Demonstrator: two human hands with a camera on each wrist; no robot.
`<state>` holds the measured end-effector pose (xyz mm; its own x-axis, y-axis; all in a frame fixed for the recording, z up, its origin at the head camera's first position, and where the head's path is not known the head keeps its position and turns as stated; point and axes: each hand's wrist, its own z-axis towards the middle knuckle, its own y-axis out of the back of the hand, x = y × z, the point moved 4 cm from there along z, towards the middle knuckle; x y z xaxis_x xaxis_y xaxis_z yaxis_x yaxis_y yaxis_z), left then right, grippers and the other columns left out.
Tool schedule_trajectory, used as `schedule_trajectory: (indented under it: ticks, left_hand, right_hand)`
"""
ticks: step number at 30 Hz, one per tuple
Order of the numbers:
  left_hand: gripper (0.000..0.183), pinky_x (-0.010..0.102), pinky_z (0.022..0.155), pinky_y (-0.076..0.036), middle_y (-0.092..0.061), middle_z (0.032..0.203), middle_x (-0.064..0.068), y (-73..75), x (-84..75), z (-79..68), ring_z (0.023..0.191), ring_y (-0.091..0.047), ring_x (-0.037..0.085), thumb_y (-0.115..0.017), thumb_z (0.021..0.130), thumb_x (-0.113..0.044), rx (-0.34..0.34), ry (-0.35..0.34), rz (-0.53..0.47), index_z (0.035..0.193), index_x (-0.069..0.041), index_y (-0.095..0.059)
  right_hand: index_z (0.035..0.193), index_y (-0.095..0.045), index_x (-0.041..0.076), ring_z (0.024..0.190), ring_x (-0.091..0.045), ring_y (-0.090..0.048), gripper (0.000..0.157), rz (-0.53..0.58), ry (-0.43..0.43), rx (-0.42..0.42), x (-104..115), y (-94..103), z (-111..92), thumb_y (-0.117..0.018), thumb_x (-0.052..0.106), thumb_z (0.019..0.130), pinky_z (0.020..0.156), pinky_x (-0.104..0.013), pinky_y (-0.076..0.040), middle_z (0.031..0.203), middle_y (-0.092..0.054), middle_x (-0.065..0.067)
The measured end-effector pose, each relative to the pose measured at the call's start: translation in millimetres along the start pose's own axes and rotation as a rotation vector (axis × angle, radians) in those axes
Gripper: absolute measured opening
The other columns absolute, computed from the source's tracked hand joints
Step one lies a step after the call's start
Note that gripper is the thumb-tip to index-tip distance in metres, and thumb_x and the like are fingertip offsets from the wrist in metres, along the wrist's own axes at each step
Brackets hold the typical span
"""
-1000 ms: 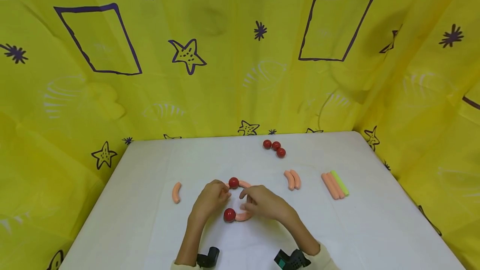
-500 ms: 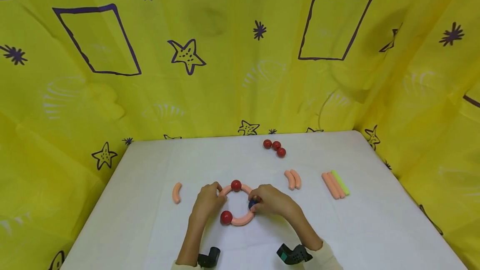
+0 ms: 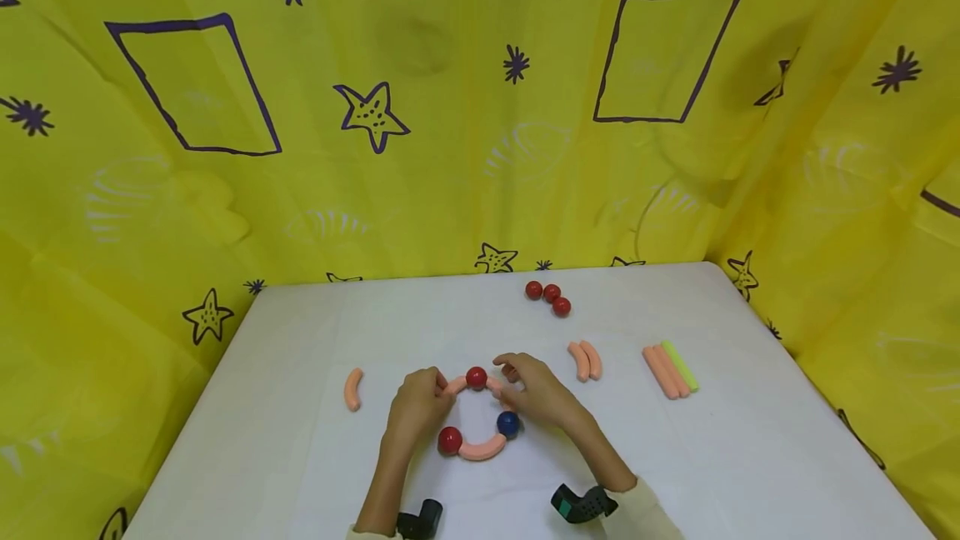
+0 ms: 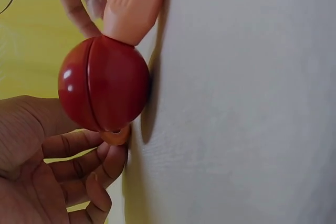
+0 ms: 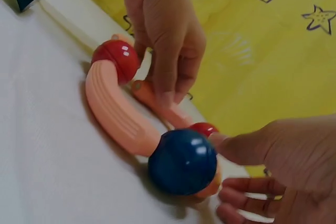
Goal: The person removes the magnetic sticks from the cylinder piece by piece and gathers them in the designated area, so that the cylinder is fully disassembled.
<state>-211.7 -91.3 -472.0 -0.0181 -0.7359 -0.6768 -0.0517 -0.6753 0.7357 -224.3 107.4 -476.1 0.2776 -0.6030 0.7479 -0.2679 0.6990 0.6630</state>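
Note:
Two curved peach rods meet at the far red ball [image 3: 476, 377]. My left hand [image 3: 416, 403] pinches the left one, a rod [image 5: 163, 108] whose free end faces me in the left wrist view. At the right rod [image 3: 492, 385] is my right hand [image 3: 536, 390], its fingers spread and the thumb beside the rod and ball. Nearer to me, a third curved rod [image 3: 482, 447] joins a red ball [image 3: 450, 440] on the left to a blue ball [image 3: 507, 424] on the right. Together the pieces form a ring with gaps at both sides.
On the white table [image 3: 300, 457] a single curved rod [image 3: 353, 389] lies at left. Two curved rods [image 3: 585, 360] lie at right, then straight peach rods [image 3: 666, 372] beside a green one [image 3: 680, 366]. Several red balls [image 3: 552, 293] sit farther back. Yellow cloth [image 3: 450, 190] surrounds the table.
My right hand has let go of the blue ball and moved away to the far right rod. The near rod with its balls has slid slightly toward me. My left hand keeps its pinch.

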Motion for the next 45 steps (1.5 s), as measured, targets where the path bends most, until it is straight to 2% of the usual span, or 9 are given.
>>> schedule_trajectory:
  ticks: [2,5,10,15,23,31,39,45]
  left_hand:
    - [0.018,0.027,0.053,-0.041,-0.057,0.069,0.003,0.8,-1.1,0.6,0.060,-0.051,0.015,-0.071,0.088,-0.020,0.000,-0.010,-0.005,0.086,-0.004,-0.064]
    - [0.014,0.026,0.054,-0.042,-0.059,0.071,0.003,2.1,-2.8,1.7,0.061,-0.051,0.015,-0.071,0.088,-0.015,-0.002,-0.016,-0.015,0.089,-0.002,-0.065]
    - [0.016,0.026,0.055,-0.044,-0.060,0.073,0.004,-0.1,-2.0,1.9,0.063,-0.053,0.015,-0.072,0.086,-0.014,0.024,-0.031,-0.031,0.093,0.000,-0.066]
    - [0.018,0.027,0.056,-0.044,-0.061,0.075,0.005,-3.6,0.1,-0.3,0.063,-0.052,0.016,-0.074,0.082,-0.007,0.060,-0.035,-0.068,0.093,0.002,-0.065]
    - [0.015,0.026,0.052,-0.042,-0.060,0.072,0.005,-5.4,-1.9,-1.9,0.061,-0.051,0.015,-0.073,0.080,-0.003,0.026,-0.072,-0.056,0.091,0.003,-0.065]
    - [0.013,0.025,0.047,-0.039,-0.056,0.064,0.004,-5.4,-2.5,-0.2,0.054,-0.049,0.014,-0.072,0.080,-0.004,0.021,-0.055,-0.050,0.090,0.001,-0.066]
    - [0.010,0.026,0.052,-0.044,-0.062,0.068,0.003,-3.0,-2.8,3.3,0.060,-0.054,0.014,-0.072,0.081,-0.007,0.015,-0.069,-0.029,0.089,-0.001,-0.069]
    - [0.011,0.026,0.053,-0.044,-0.062,0.069,0.004,-2.0,-2.5,2.0,0.061,-0.054,0.014,-0.072,0.081,-0.007,0.014,-0.063,-0.041,0.089,0.000,-0.069]
  right_hand:
    - [0.129,-0.059,0.008,0.106,-0.023,-0.061,0.040,0.041,0.024,-0.022,-5,-3.3,5,-0.069,0.017,0.091,0.087,-0.037,-0.053,0.115,-0.065,-0.010]
    - [0.126,-0.062,0.010,0.102,-0.018,-0.060,0.038,0.092,0.067,-0.037,-9,-8.7,12,-0.070,0.019,0.091,0.083,-0.029,-0.051,0.112,-0.067,-0.005]
    - [0.123,-0.065,0.012,0.096,-0.011,-0.058,0.036,0.102,0.096,-0.021,-11,-17.8,21,-0.072,0.021,0.089,0.079,-0.022,-0.049,0.106,-0.066,0.002]
    - [0.121,-0.066,0.014,0.093,-0.010,-0.057,0.036,0.066,0.082,-0.017,-10,-22.8,23,-0.073,0.023,0.088,0.078,-0.022,-0.049,0.103,-0.066,0.004]
    - [0.119,-0.068,0.013,0.092,-0.009,-0.058,0.033,0.015,0.102,-0.065,-9,-23.5,21,-0.073,0.021,0.088,0.078,-0.024,-0.050,0.104,-0.067,0.002]
    - [0.120,-0.068,0.014,0.093,-0.010,-0.058,0.034,0.009,0.090,-0.078,-11,-24.1,22,-0.074,0.021,0.087,0.080,-0.024,-0.050,0.105,-0.068,0.002]
    - [0.122,-0.066,0.014,0.089,-0.009,-0.057,0.037,0.006,0.090,-0.115,-15,-20.2,24,-0.074,0.019,0.087,0.077,-0.023,-0.049,0.100,-0.066,0.003]
    - [0.123,-0.066,0.015,0.089,-0.008,-0.058,0.037,0.035,0.097,-0.091,-17,-19.2,23,-0.073,0.020,0.087,0.077,-0.023,-0.048,0.100,-0.066,0.004]
